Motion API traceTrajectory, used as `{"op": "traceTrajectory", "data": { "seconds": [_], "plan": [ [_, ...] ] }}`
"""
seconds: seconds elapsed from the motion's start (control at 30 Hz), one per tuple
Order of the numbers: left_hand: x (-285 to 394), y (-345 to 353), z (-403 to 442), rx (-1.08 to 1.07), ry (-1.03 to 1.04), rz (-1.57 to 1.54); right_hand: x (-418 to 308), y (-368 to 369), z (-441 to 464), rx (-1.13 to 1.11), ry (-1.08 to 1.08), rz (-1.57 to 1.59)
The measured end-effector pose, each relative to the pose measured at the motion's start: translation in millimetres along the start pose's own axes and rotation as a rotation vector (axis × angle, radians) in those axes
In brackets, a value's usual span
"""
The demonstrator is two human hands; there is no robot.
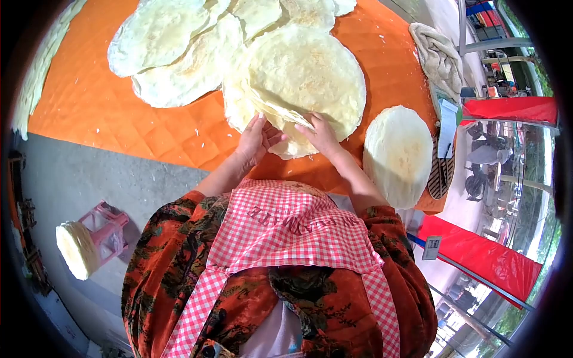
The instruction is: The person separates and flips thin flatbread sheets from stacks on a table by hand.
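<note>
Thin flatbread (268,104) lifted at its edge, on the near side of an orange-covered table (185,134).

From my remote seat I see it pale cream and sheet-thin, its edge gathered into wavy layers over a broad round pile (316,68) with faint toasted patches. My right hand (323,136) pinches that edge between thumb and fingers; my left hand (253,143) is half curled beside it, and I cannot tell whether it grips. More limp, overlapping rounds (161,36) lie beyond to the left. The orange cover is creased and flecked with pale crumbs. A thick oval-looking stack (399,156) sits at my right, near a rumpled beige towel (437,56). On the floor, a pink stool (110,230) bears another stack (77,250).
</note>
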State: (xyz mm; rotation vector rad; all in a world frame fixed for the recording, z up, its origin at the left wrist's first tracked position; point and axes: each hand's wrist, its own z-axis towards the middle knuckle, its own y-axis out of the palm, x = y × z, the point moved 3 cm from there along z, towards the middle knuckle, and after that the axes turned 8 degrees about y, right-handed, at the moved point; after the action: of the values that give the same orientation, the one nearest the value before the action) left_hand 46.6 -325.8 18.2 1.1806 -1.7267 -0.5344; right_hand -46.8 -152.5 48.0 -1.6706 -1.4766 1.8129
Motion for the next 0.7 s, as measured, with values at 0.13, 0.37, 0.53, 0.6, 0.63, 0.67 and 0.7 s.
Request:
{"op": "traceTrajectory", "data": {
  "seconds": [0.13, 0.37, 0.53, 0.6, 0.63, 0.67, 0.7],
  "plan": [
    [0, -3, 7, 0.075, 0.059, 0.091, 0, 2, 0, -0.002, 0.005, -0.002],
    [8, 9, 2, 0.085, 0.008, 0.029, -1, 1, 0, -0.016, 0.021, 0.019],
    [4, 0, 7, 0.077, 0.000, -0.007, 13, 10, 3, 0.024, 0.011, 0.017],
    [3, -5, 16, 0.086, 0.041, 0.083, 13, 10, 4, -0.008, 0.035, 0.029],
    [4, -6, 20, 0.095, 0.074, 0.157, 10, 7, 3, -0.033, 0.048, 0.033],
    [5, -7, 23, 0.105, 0.107, 0.231, 7, 6, 2, -0.058, 0.061, 0.036],
    [4, -8, 24, 0.113, 0.119, 0.298, 3, 5, 0, -0.034, 0.022, 0.025]
  ]
}}
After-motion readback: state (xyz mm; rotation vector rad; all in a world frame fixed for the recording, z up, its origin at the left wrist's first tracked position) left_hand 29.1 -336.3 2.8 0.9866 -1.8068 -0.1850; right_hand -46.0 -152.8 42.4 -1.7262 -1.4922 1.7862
